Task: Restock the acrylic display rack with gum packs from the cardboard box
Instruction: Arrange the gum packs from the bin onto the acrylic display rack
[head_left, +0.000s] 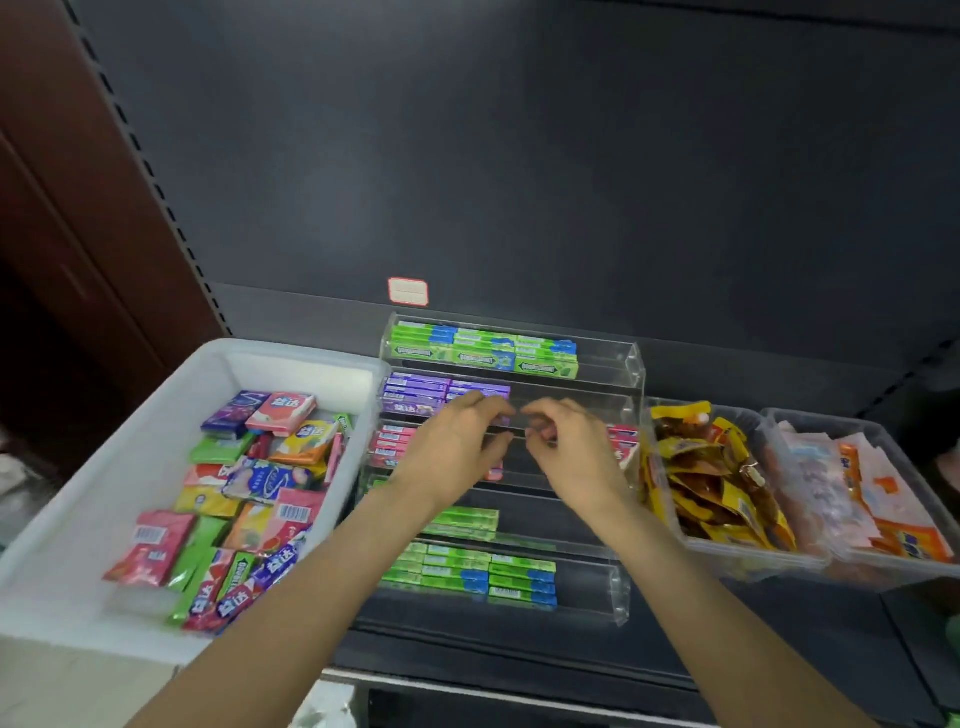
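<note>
Left hand (457, 447) and right hand (571, 452): close together over the acrylic display rack (618, 384), fingers curled at the purple-pack tier; whether either grips a pack cannot be told; loose gum packs (260, 483) heaped in white box (78, 509) left of rack; rack tiers part-filled.

In my clear rack (631, 364), the far row of packs (485, 353) is green with blue ends, the next row (415, 392) purple, then pink-red (387, 441). The white bin (78, 499) at left holds pink, green, purple and yellow packs (244, 499). At right, yellow-brown pouches (711, 483).
</note>
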